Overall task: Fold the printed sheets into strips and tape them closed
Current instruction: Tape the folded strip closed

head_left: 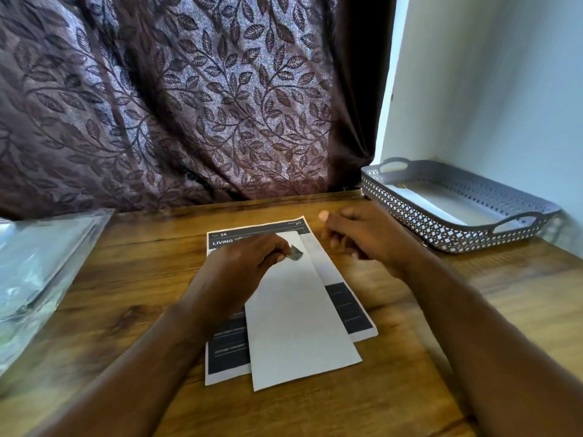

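A folded white strip (296, 313) lies slanted on top of a stack of printed sheets (227, 354) with dark bands, in the middle of the wooden table (126, 279). My left hand (243, 260) hovers over the strip's far end and pinches a small greyish piece, probably tape (296, 254), between thumb and fingers. My right hand (359, 238) is just right of the sheets' far corner, blurred, fingers loosely curled with nothing visible in them.
A grey perforated basket (410, 212) with handles stands at the back right, white sheets inside. A clear plastic bag (41, 269) lies along the left edge. A leaf-patterned curtain (189, 105) hangs behind the table, a white wall at right.
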### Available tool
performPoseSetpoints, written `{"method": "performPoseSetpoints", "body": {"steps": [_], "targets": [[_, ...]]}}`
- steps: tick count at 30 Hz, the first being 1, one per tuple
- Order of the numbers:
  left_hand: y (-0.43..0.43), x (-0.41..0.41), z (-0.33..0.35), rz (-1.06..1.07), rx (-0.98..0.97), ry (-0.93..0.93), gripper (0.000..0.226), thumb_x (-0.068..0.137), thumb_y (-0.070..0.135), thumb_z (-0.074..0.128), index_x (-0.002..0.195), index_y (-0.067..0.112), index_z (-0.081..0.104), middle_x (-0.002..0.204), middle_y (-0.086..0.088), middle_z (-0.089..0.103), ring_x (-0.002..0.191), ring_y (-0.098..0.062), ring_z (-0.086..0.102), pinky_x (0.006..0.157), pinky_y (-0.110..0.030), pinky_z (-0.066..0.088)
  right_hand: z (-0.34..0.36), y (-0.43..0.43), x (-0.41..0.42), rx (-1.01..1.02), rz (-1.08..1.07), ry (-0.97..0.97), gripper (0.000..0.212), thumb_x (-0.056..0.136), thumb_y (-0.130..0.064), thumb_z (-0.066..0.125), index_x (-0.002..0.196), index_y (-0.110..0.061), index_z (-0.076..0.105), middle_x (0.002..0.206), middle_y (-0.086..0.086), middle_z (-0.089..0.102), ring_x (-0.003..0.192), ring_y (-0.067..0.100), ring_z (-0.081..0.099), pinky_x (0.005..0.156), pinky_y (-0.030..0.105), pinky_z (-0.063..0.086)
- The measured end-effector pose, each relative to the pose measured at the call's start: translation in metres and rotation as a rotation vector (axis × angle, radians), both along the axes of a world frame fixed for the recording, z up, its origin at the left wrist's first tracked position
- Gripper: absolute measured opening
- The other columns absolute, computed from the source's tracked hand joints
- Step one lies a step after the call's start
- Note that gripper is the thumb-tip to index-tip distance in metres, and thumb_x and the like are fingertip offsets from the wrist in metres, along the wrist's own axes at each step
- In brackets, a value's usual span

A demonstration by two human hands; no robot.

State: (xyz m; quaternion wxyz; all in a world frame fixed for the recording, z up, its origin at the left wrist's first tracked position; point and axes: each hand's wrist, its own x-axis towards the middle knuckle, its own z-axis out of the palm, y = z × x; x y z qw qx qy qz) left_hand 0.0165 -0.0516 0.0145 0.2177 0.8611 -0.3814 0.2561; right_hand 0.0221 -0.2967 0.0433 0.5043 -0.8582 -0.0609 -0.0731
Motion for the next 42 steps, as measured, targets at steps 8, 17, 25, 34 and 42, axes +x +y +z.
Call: {"method": "performPoseSetpoints", "body": {"steps": [8, 17, 25, 34, 42], "targets": [[0.0, 0.005, -0.002, 0.11, 0.183, -0.025, 0.021, 0.101, 0.022, 0.057, 0.121, 0.025, 0.065, 0.104, 0.003, 0.074, 0.083, -0.018, 0.068, 0.067, -0.034, 0.058, -0.01, 0.033, -0.001, -0.177, 0.213, 0.126, 0.019, 0.092, -0.03, 0.072, 0.091, -0.011, 0.077, 0.079, 0.002, 0.075, 0.048, 0.004, 0.053, 0.046, 0.016, 0.044], [0.002, 0.022, -0.011, 0.184, 0.01, 0.346, 0.059, 0.092, 0.061, 0.045, 0.143, 0.03, 0.045, 0.148, 0.006, 0.053, 0.132, -0.016, 0.052, 0.104, -0.037, 0.048, -0.028, 0.032, 0.015, -0.102, -0.077, 0.041, 0.016, 0.099, -0.018, 0.062, 0.088, -0.011, 0.07, 0.083, 0.009, 0.073, 0.066, 0.017, 0.067, 0.058, 0.023, 0.054], [0.004, 0.026, -0.026, 0.25, 0.453, 0.435, 0.099, 0.072, 0.094, 0.009, 0.155, 0.042, 0.021, 0.164, 0.015, 0.027, 0.151, -0.007, 0.019, 0.122, -0.052, -0.014, -0.045, 0.023, 0.027, 0.163, -0.179, 0.135, 0.014, 0.094, -0.014, 0.067, 0.083, -0.01, 0.074, 0.081, 0.006, 0.077, 0.083, 0.021, 0.076, 0.087, 0.044, 0.062], [-0.005, 0.011, -0.011, 0.283, 0.458, 0.375, 0.104, 0.066, 0.094, 0.014, 0.152, 0.039, 0.031, 0.162, 0.012, 0.029, 0.149, -0.013, 0.023, 0.122, -0.043, 0.017, -0.042, 0.025, 0.028, 0.124, -0.232, 0.057, 0.015, 0.097, -0.018, 0.065, 0.086, -0.011, 0.072, 0.082, 0.007, 0.076, 0.082, 0.023, 0.075, 0.084, 0.043, 0.063], [-0.005, 0.019, -0.021, 0.29, 0.43, 0.421, 0.091, 0.076, 0.092, 0.035, 0.151, 0.04, 0.034, 0.158, 0.013, 0.034, 0.143, -0.012, 0.033, 0.118, -0.042, 0.025, -0.028, 0.038, 0.054, -0.26, -0.144, 0.151, 0.034, 0.078, -0.033, 0.085, 0.061, -0.016, 0.062, 0.058, -0.01, 0.058, 0.054, 0.006, 0.052, 0.045, 0.018, 0.036]]}}
